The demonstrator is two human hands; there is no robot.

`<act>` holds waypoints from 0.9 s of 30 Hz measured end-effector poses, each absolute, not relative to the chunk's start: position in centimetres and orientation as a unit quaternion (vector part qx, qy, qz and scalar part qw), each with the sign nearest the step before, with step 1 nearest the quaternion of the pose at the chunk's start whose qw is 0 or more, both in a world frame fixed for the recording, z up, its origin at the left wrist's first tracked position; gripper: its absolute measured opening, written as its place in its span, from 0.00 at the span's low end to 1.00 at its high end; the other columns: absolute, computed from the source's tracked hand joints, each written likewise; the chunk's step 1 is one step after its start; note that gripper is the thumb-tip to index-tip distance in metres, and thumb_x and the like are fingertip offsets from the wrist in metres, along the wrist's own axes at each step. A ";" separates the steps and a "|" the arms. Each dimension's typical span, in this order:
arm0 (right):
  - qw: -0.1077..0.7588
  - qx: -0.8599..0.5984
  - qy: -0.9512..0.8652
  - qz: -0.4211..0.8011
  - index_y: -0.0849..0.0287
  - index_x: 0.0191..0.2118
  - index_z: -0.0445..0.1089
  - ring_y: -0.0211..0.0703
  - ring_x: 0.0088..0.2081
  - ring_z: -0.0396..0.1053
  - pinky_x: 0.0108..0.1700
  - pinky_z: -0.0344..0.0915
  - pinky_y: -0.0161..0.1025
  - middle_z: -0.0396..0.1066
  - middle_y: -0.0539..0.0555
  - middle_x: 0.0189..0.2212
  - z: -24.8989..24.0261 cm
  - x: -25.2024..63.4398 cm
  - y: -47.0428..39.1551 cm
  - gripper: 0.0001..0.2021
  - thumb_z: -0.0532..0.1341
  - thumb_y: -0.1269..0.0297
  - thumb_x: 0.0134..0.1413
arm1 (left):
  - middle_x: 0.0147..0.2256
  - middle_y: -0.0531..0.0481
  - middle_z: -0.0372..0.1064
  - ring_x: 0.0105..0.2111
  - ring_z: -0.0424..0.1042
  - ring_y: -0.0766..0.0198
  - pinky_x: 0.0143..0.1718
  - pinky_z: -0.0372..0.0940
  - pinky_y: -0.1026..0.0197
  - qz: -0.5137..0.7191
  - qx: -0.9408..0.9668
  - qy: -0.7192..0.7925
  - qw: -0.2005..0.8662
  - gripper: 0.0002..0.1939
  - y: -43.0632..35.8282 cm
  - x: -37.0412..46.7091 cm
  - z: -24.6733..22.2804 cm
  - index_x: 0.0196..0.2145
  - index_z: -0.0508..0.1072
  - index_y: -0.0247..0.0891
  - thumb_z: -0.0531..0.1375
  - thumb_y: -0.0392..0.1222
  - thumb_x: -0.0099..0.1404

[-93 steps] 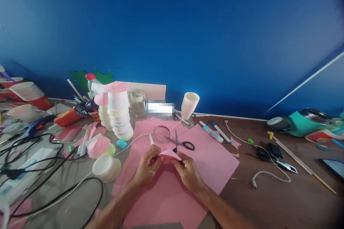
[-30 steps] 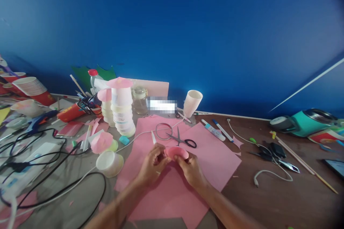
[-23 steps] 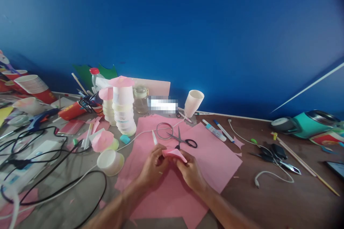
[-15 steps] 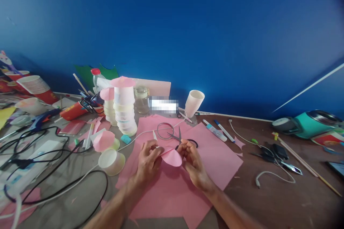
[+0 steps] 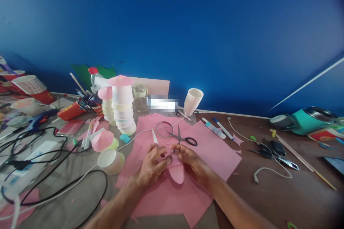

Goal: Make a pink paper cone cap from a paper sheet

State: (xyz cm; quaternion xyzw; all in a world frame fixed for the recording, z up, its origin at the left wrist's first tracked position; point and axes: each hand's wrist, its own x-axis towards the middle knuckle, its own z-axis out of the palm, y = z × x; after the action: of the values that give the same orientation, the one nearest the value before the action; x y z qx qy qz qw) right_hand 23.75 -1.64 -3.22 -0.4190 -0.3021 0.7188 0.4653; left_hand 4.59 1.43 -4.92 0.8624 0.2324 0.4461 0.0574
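Note:
Both hands hold a small rounded piece of pink paper [image 5: 176, 175] over larger pink sheets [image 5: 161, 200]. My left hand [image 5: 153, 164] pinches its left side with thumb and fingers. My right hand [image 5: 191, 161] grips the upper right part, fingertips curled over it. The paper shows a fold, and its rounded end points down towards me. Just beyond my hands lie black-handled scissors [image 5: 185, 139] with parted blades, a thin ring [image 5: 157, 130] and a white pen-like stick [image 5: 154, 136].
Left stand stacked white cups [image 5: 123, 103] topped with pink paper, a single cup [image 5: 110, 161], a blue eraser-like block [image 5: 125, 138] and tangled black cables [image 5: 104, 186]. A white cup stack [image 5: 192, 102], glue stick [image 5: 215, 130] and blue-capped marker [image 5: 223, 128] are beyond, with a teal bottle [image 5: 309, 123] far right.
The pink piece has turned in my hands, from a wide cone-like shape to a narrower one with its rounded end lower. My fingers have come closer together.

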 end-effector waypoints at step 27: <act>0.554 -0.429 -0.284 0.655 0.53 0.47 0.65 0.37 0.27 0.68 0.33 0.64 0.34 0.69 0.44 0.27 -4.1 23.4 -1.4 0.29 0.75 0.59 0.37 | 0.35 0.44 0.69 0.33 0.69 0.59 0.36 0.66 0.58 0.446 0.662 0.357 0.485 0.27 1.5 5.1 -4.3 0.39 0.74 0.36 0.51 0.64 0.68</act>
State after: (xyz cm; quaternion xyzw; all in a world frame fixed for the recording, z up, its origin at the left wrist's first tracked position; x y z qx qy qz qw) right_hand 23.41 -1.38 -4.07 -0.4286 -0.2836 0.6546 0.5544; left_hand 5.08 1.48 -4.34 0.6621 0.3571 0.4464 0.4845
